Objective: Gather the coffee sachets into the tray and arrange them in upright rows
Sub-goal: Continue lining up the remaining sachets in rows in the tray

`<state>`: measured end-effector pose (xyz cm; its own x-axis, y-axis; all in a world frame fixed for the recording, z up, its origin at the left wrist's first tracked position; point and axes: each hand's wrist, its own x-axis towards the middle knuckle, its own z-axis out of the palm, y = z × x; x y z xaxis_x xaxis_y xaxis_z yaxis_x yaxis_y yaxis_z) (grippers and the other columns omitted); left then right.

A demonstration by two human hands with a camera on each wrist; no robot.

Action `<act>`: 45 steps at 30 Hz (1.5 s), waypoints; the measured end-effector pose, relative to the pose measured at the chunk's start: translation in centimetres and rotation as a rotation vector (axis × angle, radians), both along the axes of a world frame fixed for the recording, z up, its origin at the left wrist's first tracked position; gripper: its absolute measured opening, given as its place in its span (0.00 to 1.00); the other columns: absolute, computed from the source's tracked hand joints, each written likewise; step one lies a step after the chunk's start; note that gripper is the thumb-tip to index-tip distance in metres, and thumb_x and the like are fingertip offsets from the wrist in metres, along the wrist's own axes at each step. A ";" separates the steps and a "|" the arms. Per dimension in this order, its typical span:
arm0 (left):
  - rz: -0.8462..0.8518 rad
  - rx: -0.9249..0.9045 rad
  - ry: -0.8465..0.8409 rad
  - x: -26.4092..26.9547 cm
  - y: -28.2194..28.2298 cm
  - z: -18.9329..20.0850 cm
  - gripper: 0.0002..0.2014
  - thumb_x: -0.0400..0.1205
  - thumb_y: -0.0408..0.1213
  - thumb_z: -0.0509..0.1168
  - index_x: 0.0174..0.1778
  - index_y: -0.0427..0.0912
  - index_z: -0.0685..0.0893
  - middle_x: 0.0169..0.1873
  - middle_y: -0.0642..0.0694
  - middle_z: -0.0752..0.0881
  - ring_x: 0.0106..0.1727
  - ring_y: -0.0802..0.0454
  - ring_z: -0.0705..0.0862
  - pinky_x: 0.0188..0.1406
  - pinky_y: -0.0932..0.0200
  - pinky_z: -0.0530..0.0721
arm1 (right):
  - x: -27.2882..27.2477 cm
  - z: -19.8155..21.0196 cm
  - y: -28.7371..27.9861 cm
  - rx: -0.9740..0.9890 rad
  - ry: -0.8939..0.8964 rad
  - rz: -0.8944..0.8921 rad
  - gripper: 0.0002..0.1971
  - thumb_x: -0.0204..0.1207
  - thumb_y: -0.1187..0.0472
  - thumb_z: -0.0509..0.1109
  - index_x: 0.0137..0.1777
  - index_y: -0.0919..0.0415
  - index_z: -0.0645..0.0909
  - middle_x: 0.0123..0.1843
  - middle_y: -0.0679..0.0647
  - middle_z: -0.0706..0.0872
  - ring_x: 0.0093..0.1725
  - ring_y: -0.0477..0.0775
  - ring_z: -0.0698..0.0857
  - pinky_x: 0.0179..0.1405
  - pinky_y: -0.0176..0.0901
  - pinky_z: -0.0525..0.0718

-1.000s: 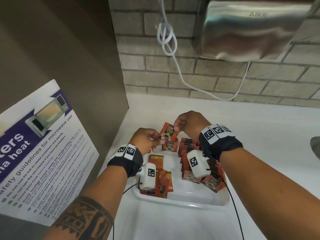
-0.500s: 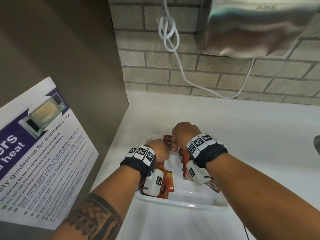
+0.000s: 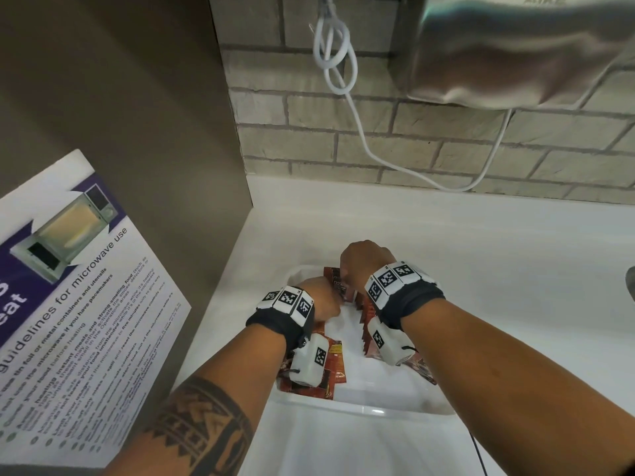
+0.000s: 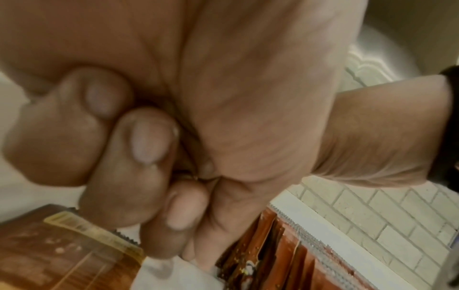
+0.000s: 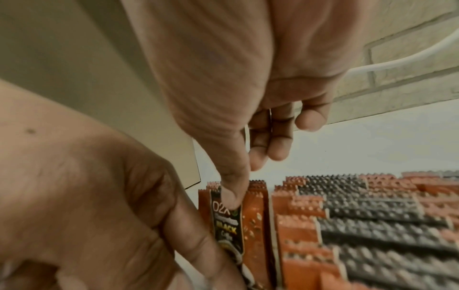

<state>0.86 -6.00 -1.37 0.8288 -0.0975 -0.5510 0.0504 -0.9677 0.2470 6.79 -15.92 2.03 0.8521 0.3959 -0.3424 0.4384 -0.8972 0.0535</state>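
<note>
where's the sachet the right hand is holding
In the head view the sachet stands at the tray's far end, between both hands, left of the upright row.

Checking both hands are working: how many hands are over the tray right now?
2. The left hand is over the far left of the tray, fingers curled. The right hand is just beyond it at the far end, pinching an upright sachet. No others show.
</note>
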 end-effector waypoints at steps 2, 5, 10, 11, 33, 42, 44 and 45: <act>0.022 -0.014 -0.012 0.0 0.1 -0.1 0.17 0.87 0.35 0.60 0.70 0.39 0.85 0.67 0.40 0.86 0.67 0.43 0.83 0.70 0.53 0.79 | 0.1 -0.2 0.0 0.010 -0.005 -0.002 0.04 0.67 0.63 0.76 0.37 0.55 0.83 0.38 0.49 0.84 0.41 0.53 0.82 0.41 0.44 0.80; 0.045 -0.022 -0.010 0.1 0.2 -0.2 0.17 0.86 0.35 0.60 0.68 0.39 0.86 0.65 0.40 0.87 0.66 0.44 0.83 0.67 0.54 0.79 | 0.4 -0.4 -0.1 0.027 -0.005 0.001 0.06 0.67 0.60 0.78 0.34 0.55 0.82 0.37 0.49 0.86 0.40 0.53 0.84 0.37 0.42 0.80; 0.091 -0.048 -0.021 0.1 0.0 0.0 0.15 0.87 0.35 0.59 0.65 0.37 0.87 0.61 0.40 0.88 0.61 0.45 0.84 0.58 0.57 0.79 | 0.8 -0.4 -0.5 0.126 0.027 -0.045 0.05 0.73 0.61 0.74 0.47 0.55 0.89 0.47 0.49 0.90 0.48 0.52 0.88 0.47 0.46 0.88; 0.101 -0.063 -0.013 0.1 -0.1 0.0 0.15 0.87 0.35 0.59 0.65 0.37 0.87 0.61 0.40 0.88 0.62 0.44 0.84 0.61 0.56 0.81 | 0.8 -0.3 -0.6 0.140 0.028 -0.046 0.05 0.73 0.61 0.74 0.48 0.55 0.89 0.48 0.49 0.90 0.48 0.52 0.88 0.49 0.47 0.89; 0.067 0.015 -0.098 -3.8 2.3 1.9 0.19 0.81 0.33 0.68 0.69 0.49 0.85 0.67 0.48 0.84 0.64 0.48 0.83 0.61 0.58 0.82 | -12.2 4.5 -5.6 0.531 0.342 -0.145 0.09 0.84 0.55 0.66 0.48 0.47 0.88 0.48 0.42 0.89 0.42 0.39 0.87 0.42 0.31 0.85; 0.007 0.119 -0.076 -5.5 1.9 1.4 0.22 0.79 0.32 0.73 0.69 0.43 0.78 0.63 0.44 0.84 0.62 0.46 0.83 0.61 0.53 0.84 | -14.5 -1.2 -3.3 0.241 0.338 -0.169 0.15 0.81 0.55 0.64 0.65 0.60 0.77 0.59 0.57 0.86 0.57 0.58 0.85 0.54 0.49 0.86; -0.012 0.129 -0.084 -5.7 2.0 1.5 0.21 0.78 0.33 0.73 0.68 0.43 0.79 0.62 0.44 0.85 0.61 0.46 0.84 0.61 0.53 0.84 | -14.4 -1.3 -2.5 0.259 0.316 -0.191 0.17 0.80 0.55 0.64 0.66 0.60 0.75 0.60 0.57 0.85 0.57 0.58 0.85 0.56 0.50 0.86; -0.026 0.139 -0.081 -5.7 2.0 1.6 0.21 0.79 0.33 0.72 0.68 0.42 0.80 0.62 0.44 0.85 0.62 0.46 0.84 0.61 0.53 0.84 | -14.2 -1.3 -2.1 0.266 0.307 -0.198 0.17 0.80 0.55 0.65 0.67 0.60 0.74 0.60 0.57 0.85 0.58 0.58 0.85 0.56 0.49 0.86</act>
